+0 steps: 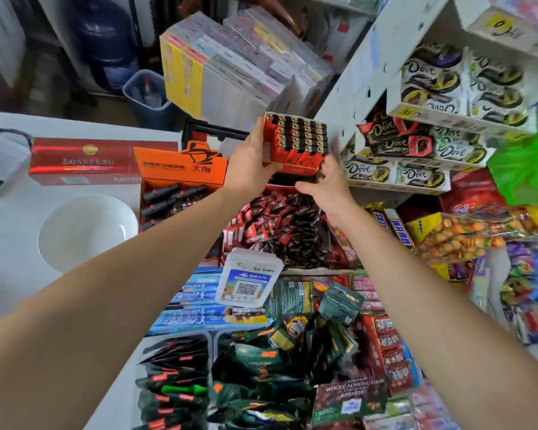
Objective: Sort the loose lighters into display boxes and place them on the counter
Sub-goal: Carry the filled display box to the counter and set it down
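From the head view we see the display box [294, 162], a red-orange carton held up off the counter [7, 243]. It is tilted so its open top faces us. It sits above a heap of small red and black sachets [280, 225], between an orange box [180, 166] on the left and the shelves of Dove chocolate [416, 138] on the right.

Inside it we count tight, even rows of lighters [302, 131] standing upright. Their bodies are red and their tops are dark, with glinting metal caps, and the rows fill the box from wall to wall. The front wall is lower than the back, so the red bodies of the front row show. A dark shape lies just under the box; we cannot tell what it is.

The left hand [249, 169] grasps the box's left side, palm against the wall and fingers wrapped behind it. The right hand [326, 187] grasps the lower right corner, fingers curled up against the front edge and thumb reaching beneath. Both forearms stretch out over the packed sweets.

The orange box stands open on the counter, with black torch-like lighters [165, 200] lying in it. Behind it lies a long red carton [81, 159], and nearer us are a white bowl [84, 231] and a QR code stand [249, 280].
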The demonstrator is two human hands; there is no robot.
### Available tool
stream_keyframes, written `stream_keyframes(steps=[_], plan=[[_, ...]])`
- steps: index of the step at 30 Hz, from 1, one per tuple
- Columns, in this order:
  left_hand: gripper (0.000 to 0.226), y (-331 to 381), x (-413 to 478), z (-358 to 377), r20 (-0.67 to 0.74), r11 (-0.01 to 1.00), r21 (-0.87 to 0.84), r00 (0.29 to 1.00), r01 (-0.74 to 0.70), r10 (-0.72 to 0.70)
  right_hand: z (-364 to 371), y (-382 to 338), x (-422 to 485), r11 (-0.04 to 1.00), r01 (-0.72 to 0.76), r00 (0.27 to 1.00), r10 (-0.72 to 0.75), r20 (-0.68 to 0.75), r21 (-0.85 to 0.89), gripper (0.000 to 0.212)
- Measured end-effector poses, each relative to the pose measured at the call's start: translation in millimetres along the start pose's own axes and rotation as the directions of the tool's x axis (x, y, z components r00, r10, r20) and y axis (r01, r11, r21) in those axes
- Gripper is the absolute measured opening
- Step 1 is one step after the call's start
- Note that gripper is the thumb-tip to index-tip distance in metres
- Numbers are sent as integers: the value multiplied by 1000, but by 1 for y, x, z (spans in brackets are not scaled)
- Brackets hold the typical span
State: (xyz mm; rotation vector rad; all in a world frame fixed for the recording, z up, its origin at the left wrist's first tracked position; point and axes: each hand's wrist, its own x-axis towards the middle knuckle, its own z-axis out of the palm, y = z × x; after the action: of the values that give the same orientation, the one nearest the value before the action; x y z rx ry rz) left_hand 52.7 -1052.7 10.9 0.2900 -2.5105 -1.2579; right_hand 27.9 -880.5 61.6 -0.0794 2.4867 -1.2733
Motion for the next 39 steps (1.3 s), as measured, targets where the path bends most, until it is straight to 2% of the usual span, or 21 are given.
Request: stream_keyframes(steps=[8, 13, 15, 21, 27, 30, 33, 36, 39], plan=[[91, 6, 2, 0, 95, 999, 29, 995, -17, 14, -7, -1, -5, 999, -18, 1000, 19, -21, 39, 67], [109, 8, -4, -3, 185, 1000, -20, 983, 8, -4, -11, -9, -19, 995, 8, 999, -3, -53, 96, 77], [106, 10, -8, -7, 207, 999, -45, 978, 25, -15, -14, -10, -29, 996, 16, 998, -10, -66, 88, 82], [92, 24, -41, -30, 167, 1000, 27, 986, 15, -19, -32, 0, -66, 989, 103, 989, -113, -96, -107, 79], [43, 66, -100, -66, 212, 948, 222, 960, -228, 182, -60, 15, -131, 920, 217, 964, -255, -76, -326, 61], [30, 84, -132, -76, 278, 900, 270, 923, -342, 267, -75, 27, -174, 826, 252, 946, -319, -50, -504, 49], [25, 103, -163, -77, 339, 850, 302, 882, -431, 327, -85, 45, -218, 747, 267, 936, -351, -20, -609, 40], [19, 121, -200, -71, 388, 829, 265, 841, -493, 376, -95, 65, -268, 745, 226, 944, -326, -46, -628, 37], [13, 147, -244, -60, 439, 840, 183, 807, -510, 394, -107, 90, -320, 796, 164, 956, -275, -106, -583, 36]])
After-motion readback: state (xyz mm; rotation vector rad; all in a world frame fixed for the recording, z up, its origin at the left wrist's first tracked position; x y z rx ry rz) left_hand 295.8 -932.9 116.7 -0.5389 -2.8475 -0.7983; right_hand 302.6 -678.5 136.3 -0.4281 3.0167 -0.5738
